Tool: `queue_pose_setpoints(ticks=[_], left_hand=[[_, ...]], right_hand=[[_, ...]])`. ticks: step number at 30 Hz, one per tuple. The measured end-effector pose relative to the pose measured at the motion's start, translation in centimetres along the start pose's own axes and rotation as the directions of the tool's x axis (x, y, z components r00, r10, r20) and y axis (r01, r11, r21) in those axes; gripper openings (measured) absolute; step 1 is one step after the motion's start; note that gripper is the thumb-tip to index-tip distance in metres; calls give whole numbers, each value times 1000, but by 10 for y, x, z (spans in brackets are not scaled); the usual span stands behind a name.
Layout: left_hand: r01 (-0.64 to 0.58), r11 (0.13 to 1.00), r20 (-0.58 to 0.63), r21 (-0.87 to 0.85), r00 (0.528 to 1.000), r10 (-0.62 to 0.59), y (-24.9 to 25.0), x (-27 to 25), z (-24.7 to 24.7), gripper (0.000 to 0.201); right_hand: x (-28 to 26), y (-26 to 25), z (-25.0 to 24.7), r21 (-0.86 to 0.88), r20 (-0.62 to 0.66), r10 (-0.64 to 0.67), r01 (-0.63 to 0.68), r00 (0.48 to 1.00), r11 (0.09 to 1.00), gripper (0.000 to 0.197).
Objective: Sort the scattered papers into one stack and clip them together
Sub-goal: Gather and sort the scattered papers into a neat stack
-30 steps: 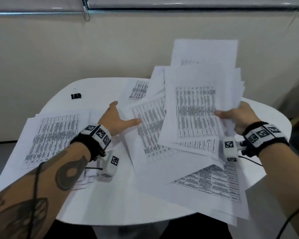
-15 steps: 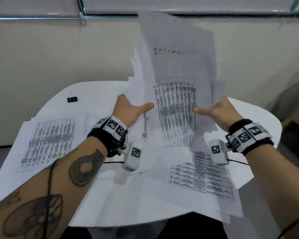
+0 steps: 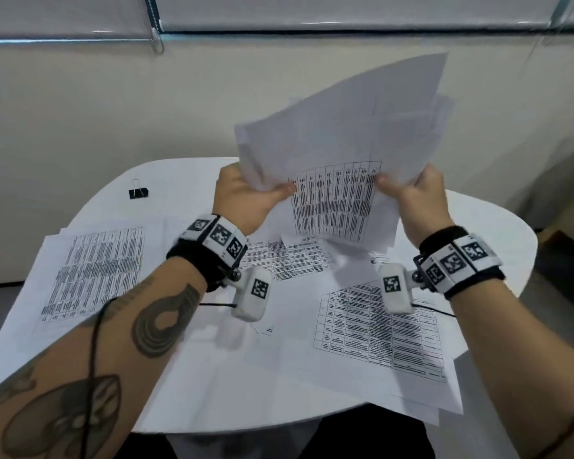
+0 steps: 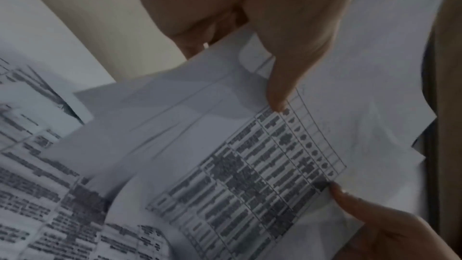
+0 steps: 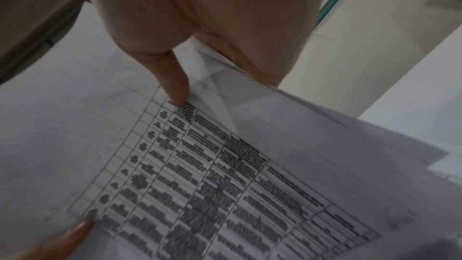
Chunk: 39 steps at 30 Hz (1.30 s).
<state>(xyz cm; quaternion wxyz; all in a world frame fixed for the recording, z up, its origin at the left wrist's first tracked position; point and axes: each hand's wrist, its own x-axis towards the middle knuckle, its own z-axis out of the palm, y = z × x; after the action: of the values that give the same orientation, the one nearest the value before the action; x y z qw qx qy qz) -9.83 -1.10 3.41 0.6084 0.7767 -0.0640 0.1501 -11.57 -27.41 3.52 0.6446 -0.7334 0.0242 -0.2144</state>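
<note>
The white rounded worktop [image 3: 497, 226] carries everything here, and it serves as the landmark. Spread over most of it lie loose printed sheets: one with a dense table [image 3: 93, 276] near its left edge, another gridded sheet [image 3: 378, 329] toward its near right edge, partly overhanging that edge, and a third [image 3: 285, 260] in the middle, with plain sheets overlapping them.

Above the middle of the worktop, lifted clear of it, a sheaf of papers [image 3: 345, 137] stands tilted, its sheets uneven and fanned at the top right corner. The front sheet shows a printed table. The left wrist view shows the same sheaf [image 4: 250, 165] from its left side, and the right wrist view shows it [image 5: 200, 175] from its right side.

The left hand [image 3: 246, 200] pinches the sheaf's lower left edge, thumb [image 4: 282, 78] pressed on the front sheet and fingers behind. The right hand [image 3: 415, 197] pinches the lower right edge the same way, thumb [image 5: 172, 84] on the printed face.

A black binder clip [image 3: 139, 191] sits alone on the bare far left part of the worktop, well apart from both hands and from the sheaf.
</note>
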Motion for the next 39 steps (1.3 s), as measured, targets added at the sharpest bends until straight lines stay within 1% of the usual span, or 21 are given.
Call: queue_pose_setpoints(ticks=[3, 5, 6, 8, 9, 11, 13, 14, 16, 19, 20, 22, 25, 27, 29, 31, 33, 34, 35, 37, 39], left_hand=[[-27, 1000, -101, -10, 995, 26, 6, -2, 7, 29], [-95, 994, -150, -55, 985, 86, 22, -1, 6, 30], [-128, 987, -163, -97, 980, 111, 27, -1, 3, 34], [-120, 975, -162, -185, 983, 90, 27, -3, -3, 47], [-84, 980, -145, -181, 988, 57, 22, -6, -5, 50], [4, 994, -100, -110, 995, -15, 8, -15, -5, 40], [26, 997, -84, -68, 996, -32, 4, -23, -1, 30], [8, 997, -81, -71, 997, -13, 8, -24, 1, 29], [-59, 994, -103, -96, 993, 49, 25, -23, 1, 27], [-140, 976, -153, -167, 982, 115, 39, -14, -8, 36], [-138, 976, -145, -169, 983, 114, 35, -14, -12, 43], [-64, 991, -104, -115, 993, 52, 17, -17, -17, 51], [24, 997, -99, -79, 995, -32, -7, -24, -17, 40], [11, 996, -99, -88, 995, -20, -6, -25, -15, 32], [-37, 993, -89, -114, 996, 27, 4, -24, -13, 31], [-52, 981, -101, -189, 994, 33, 6, -20, -14, 39], [-4, 971, -91, -237, 996, -18, -3, -20, -18, 51], [33, 974, -71, -223, 996, -50, -11, -21, -19, 53], [64, 981, -45, -185, 996, -74, -19, -23, -18, 52], [81, 992, -18, -102, 996, -83, -25, -27, -15, 40], [57, 995, -20, -88, 998, -59, -22, -28, -9, 32]], right_hand=[[-5, -6, 11, -77, -79, -57, 51, 995, 996, 39], [-5, -21, 14, 1, -63, -150, 151, 987, 989, 36], [-6, -29, 15, 62, -41, -176, 179, 983, 982, 39], [-7, -31, 15, 118, -19, -139, 140, 990, 983, 44], [-8, -25, 15, 91, -16, -88, 90, 996, 992, 48], [-15, -6, 14, 26, -12, -31, 31, 999, 999, 50], [-25, 2, 18, 28, -15, -34, 35, 999, 999, 31], [-28, -1, 21, 44, -21, -62, 63, 998, 997, 26], [-30, -13, 28, 106, -32, -156, 159, 987, 982, 23], [-26, -25, 28, 249, -60, -228, 236, 972, 939, 30], [-24, -23, 27, 245, -66, -225, 234, 972, 941, 32], [-27, -14, 25, 167, -70, -182, 192, 981, 967, 40], [-31, 2, 23, 154, -81, -105, 117, 991, 981, 33], [-31, 3, 23, 152, -97, -120, 133, 988, 979, 29], [-28, -1, 23, 144, -132, -173, 192, 976, 971, 24], [-26, -3, 22, 182, -152, -192, 219, 969, 959, 29], [-26, 2, 19, 185, -123, -172, 193, 977, 964, 29], [-27, 6, 17, 143, -101, -155, 168, 983, 975, 28], [-28, 13, 15, 105, -83, -136, 145, 987, 984, 29], [-31, 18, 12, 86, -76, -110, 116, 991, 990, 35], [-30, 18, 12, 111, -98, -126, 136, 987, 984, 30]])
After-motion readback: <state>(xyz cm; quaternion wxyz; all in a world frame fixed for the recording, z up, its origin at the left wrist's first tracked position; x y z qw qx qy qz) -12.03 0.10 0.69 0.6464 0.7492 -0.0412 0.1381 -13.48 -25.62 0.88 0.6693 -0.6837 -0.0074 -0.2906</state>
